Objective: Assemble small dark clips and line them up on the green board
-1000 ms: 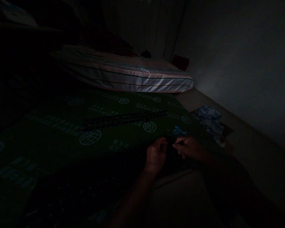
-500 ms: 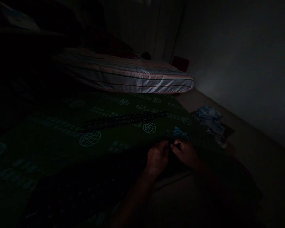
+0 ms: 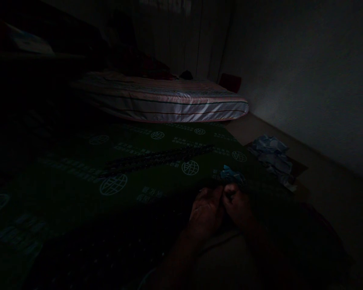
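The scene is very dim. My left hand (image 3: 207,207) and my right hand (image 3: 237,203) are together, both with fingers pinched closed at the far right end of a dark cloth with small pale dots (image 3: 109,249). The cloth seems to be held between the fingertips, though its edge there is lost in shadow. It spreads leftward and toward me over a green sheet printed with white globe marks (image 3: 157,193). Just beyond the hands lies a crumpled light-blue piece of cloth (image 3: 231,174). Farther back, a long dark dotted strip (image 3: 160,157) lies across the sheet.
A mattress with a striped cover (image 3: 181,104) stands behind the green sheet. On the floor at right is a heap of pale blue-grey cloth (image 3: 270,155). A pale wall (image 3: 314,72) runs along the right side, and a red object (image 3: 230,82) sits beside the mattress.
My hands have drawn closer together, and the fingertips now meet. The left hand has turned slightly to the right. The view has tilted a little upward.
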`<state>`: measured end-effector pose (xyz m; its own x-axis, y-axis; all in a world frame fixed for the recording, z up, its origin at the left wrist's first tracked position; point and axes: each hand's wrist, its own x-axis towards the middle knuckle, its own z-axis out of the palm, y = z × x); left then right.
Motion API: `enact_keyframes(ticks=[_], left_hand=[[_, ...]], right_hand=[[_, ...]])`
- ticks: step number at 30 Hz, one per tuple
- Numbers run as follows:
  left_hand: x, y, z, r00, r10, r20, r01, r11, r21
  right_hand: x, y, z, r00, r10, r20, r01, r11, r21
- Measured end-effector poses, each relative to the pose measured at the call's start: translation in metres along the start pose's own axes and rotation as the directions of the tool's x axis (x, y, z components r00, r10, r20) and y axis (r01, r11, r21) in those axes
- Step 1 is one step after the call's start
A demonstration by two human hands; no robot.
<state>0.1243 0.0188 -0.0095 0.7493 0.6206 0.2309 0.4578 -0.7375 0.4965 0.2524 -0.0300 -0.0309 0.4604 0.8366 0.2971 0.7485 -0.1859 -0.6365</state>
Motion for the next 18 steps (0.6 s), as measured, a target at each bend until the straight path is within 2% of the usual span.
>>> enact_keyframes(ticks=[5,10,15,18], left_hand=[[0.0014,0.0007,0.0008,1.000,-0.007,0.003,0.007,1.000,0.020],[0.0025,0.0017,-0.0002,1.000,-0.007,0.001,0.007,1.000,0.020],[0.0029,0.0017,0.0002,0.999,0.027,-0.019,-0.027,1.000,-0.007],[0.0029,0.0009,0.0007,0.999,0.036,-0.020,-0.037,0.999,-0.021]], right_hand=[[0.0001,0.0003,0.0018,0.998,0.040,-0.055,-0.035,0.995,0.090],[-0.0010,0.0004,0.0011,0.996,0.091,-0.020,-0.087,0.985,0.148],[0.0011,-0.0009,-0.0006,0.980,0.156,-0.120,-0.133,0.974,0.182],[0.0031,-0.0027,-0.0010,0.980,0.166,-0.109,-0.140,0.966,0.216]])
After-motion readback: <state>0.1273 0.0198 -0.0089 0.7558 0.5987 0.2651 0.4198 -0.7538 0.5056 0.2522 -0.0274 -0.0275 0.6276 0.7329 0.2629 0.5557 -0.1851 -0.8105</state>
